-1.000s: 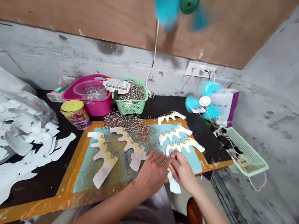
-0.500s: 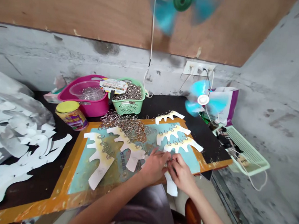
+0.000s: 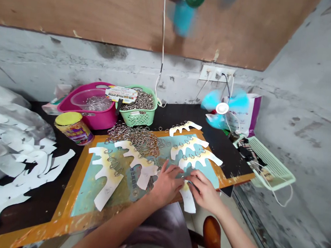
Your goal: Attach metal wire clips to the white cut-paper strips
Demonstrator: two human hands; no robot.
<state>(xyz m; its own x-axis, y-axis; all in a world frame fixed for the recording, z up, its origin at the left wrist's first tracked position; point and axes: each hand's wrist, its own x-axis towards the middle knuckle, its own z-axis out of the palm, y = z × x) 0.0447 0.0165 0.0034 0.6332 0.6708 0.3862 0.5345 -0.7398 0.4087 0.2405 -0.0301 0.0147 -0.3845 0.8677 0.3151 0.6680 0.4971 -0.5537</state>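
The right grip (image 3: 204, 192) is found pinched at the upper edge of a white card (image 3: 187, 200); what it holds cannot be told. The left grip (image 3: 165, 185) is held open beside it. The card lies on a painted board (image 3: 86, 205) on the table (image 3: 183, 114), overhanging the near edge. It is judged light, best taken by its edge.

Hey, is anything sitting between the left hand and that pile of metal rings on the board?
Yes, a white scalloped paper cutout lies flat on the board between the left hand and the heap of silver metal rings. Being flat paper, it probably wouldn't block a hand passing over it.
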